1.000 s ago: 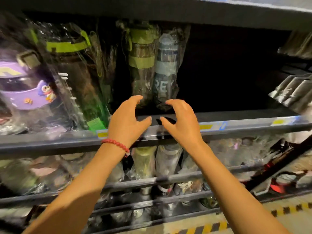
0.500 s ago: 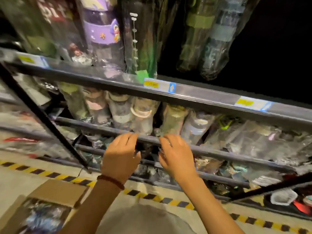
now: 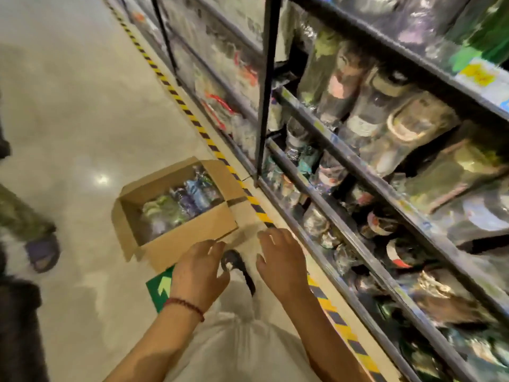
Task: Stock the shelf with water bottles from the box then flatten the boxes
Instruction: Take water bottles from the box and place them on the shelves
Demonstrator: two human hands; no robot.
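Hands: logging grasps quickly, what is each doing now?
Left hand: open, holding nothing.
Right hand: open, holding nothing.

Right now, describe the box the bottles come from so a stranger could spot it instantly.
Follow the yellow-and-black striped floor tape that runs along the foot of the shelving. Beside it on the pale floor, just ahead of both empty hands, sits the cardboard box. It is the only carton in view, flaps open, with plastic-wrapped bottles inside.

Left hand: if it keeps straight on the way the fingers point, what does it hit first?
Probably the near wall of the open cardboard box on the floor. The left hand is empty, fingers aimed at it, nothing between. Depth is unclear; it may be higher than the box.
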